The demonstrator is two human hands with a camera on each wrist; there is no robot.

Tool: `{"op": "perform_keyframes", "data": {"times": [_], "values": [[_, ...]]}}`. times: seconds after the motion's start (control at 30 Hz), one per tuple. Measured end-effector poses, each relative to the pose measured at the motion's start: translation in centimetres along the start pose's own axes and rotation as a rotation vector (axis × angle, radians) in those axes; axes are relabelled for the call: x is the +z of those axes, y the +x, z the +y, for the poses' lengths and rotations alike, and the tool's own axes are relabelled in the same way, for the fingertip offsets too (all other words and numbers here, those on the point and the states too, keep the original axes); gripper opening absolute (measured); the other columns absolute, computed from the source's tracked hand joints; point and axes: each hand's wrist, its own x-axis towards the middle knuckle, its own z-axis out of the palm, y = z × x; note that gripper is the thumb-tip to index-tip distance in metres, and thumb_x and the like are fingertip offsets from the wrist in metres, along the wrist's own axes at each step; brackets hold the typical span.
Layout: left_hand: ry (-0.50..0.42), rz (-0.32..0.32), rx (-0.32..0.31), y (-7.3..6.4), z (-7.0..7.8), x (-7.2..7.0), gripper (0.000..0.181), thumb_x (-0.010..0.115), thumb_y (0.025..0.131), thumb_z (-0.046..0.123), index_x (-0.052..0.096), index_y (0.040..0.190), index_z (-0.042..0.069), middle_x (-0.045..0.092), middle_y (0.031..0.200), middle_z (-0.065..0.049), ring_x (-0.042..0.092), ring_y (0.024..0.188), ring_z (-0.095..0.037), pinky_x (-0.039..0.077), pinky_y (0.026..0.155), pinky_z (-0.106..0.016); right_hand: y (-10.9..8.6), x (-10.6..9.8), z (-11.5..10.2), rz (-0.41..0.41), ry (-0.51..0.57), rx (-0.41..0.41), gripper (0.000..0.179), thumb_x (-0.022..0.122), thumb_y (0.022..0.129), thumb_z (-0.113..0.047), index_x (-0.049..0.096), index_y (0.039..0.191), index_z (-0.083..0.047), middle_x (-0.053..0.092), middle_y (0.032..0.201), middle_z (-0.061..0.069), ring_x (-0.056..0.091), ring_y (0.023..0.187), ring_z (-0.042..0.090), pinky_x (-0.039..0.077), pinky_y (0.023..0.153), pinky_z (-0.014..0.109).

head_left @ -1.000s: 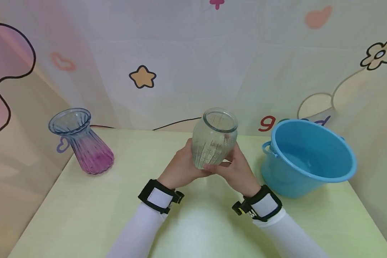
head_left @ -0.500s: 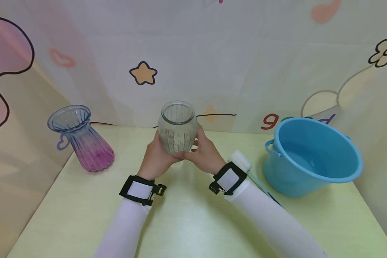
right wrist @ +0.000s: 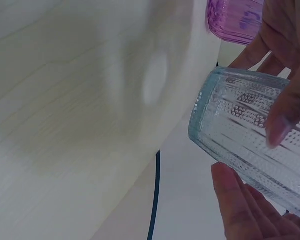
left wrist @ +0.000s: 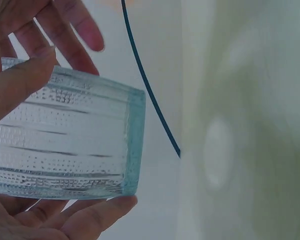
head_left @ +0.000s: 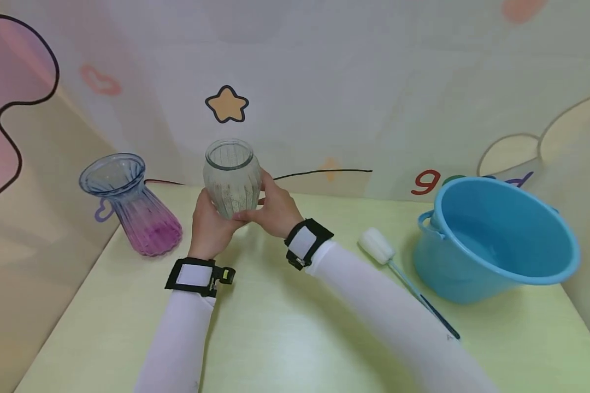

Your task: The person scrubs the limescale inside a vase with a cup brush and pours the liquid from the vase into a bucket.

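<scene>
A clear ribbed glass vase point(head_left: 232, 183) is held upright above the back of the table, its open rim up. My left hand point(head_left: 210, 226) grips its left side and lower part. From the right, my right hand point(head_left: 275, 210) holds it, with the thumb across the lower front and fingers reaching behind. In the left wrist view the textured glass of the vase point(left wrist: 65, 135) and its thick bluish base show between both hands' fingers. The base of the vase point(right wrist: 205, 107) also stands free of the table in the right wrist view.
A blue-to-pink glass vase point(head_left: 147, 218) stands at the back left. On the right is a blue bucket point(head_left: 452, 273). A white-headed sponge brush point(head_left: 377, 245) with a blue handle lies on the table point(head_left: 285, 338), partly behind the right sleeve. A printed cloth point(head_left: 324, 109) hangs behind.
Both hands have carried the clear vase leftward and slightly away, from the middle towards the pink vase. The brush, earlier hidden behind the right arm, has come into sight.
</scene>
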Motion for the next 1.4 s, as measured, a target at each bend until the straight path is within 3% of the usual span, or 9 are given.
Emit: {"op": "perform_keyframes", "data": {"times": [0.13, 0.33, 0.67, 0.9, 1.4], "values": [[-0.029, 0.078, -0.066, 0.3, -1.1, -0.3, 0.093, 0.091, 0.077, 0.02, 0.035, 0.149, 0.003, 0.049, 0.144, -0.02, 0.05, 0.136, -0.037, 0.042, 0.114, -0.056, 1.4, 1.4, -0.5, 0.021, -0.024, -0.009, 0.106, 0.089, 0.083, -0.029, 0.021, 0.165, -0.028, 0.059, 0.147, 0.008, 0.07, 0.113, 0.031, 0.06, 0.084, 0.039], [-0.027, 0.19, -0.102, 0.7, -2.9, -0.7, 0.094, 0.089, 0.079, 0.017, 0.031, 0.152, 0.003, 0.049, 0.148, -0.021, 0.048, 0.14, -0.038, 0.038, 0.118, -0.054, 3.1, 3.7, -1.2, 0.059, -0.06, -0.026, 0.101, 0.089, 0.083, -0.027, 0.028, 0.163, -0.027, 0.066, 0.139, 0.01, 0.073, 0.106, 0.03, 0.06, 0.077, 0.035], [-0.061, 0.336, -0.112, 1.2, -4.2, -0.2, 0.095, 0.084, 0.08, 0.011, 0.026, 0.156, 0.002, 0.048, 0.152, -0.024, 0.046, 0.144, -0.037, 0.034, 0.122, -0.051, 4.1, 5.3, -1.8, -0.068, 0.03, 0.023, 0.102, 0.074, 0.097, -0.022, 0.001, 0.168, -0.024, 0.044, 0.163, 0.012, 0.06, 0.135, 0.035, 0.057, 0.102, 0.043], [-0.091, 0.332, -0.138, 1.0, -5.0, -0.1, 0.096, 0.081, 0.085, 0.011, 0.02, 0.158, 0.003, 0.043, 0.155, -0.024, 0.043, 0.146, -0.035, 0.032, 0.124, -0.049, 4.5, 6.0, -1.8, -0.111, 0.035, 0.022, 0.101, 0.07, 0.1, -0.026, -0.004, 0.167, -0.023, 0.04, 0.165, 0.014, 0.059, 0.136, 0.035, 0.054, 0.106, 0.045], [-0.193, 0.298, -0.161, 1.1, -5.1, -0.6, 0.089, 0.073, 0.092, 0.009, 0.016, 0.16, 0.003, 0.035, 0.161, -0.024, 0.035, 0.151, -0.033, 0.025, 0.128, -0.045, 5.5, 6.8, -1.4, -0.154, 0.081, 0.023, 0.098, 0.064, 0.103, -0.025, -0.011, 0.166, -0.03, 0.03, 0.169, 0.014, 0.051, 0.142, 0.039, 0.047, 0.114, 0.05]]}}
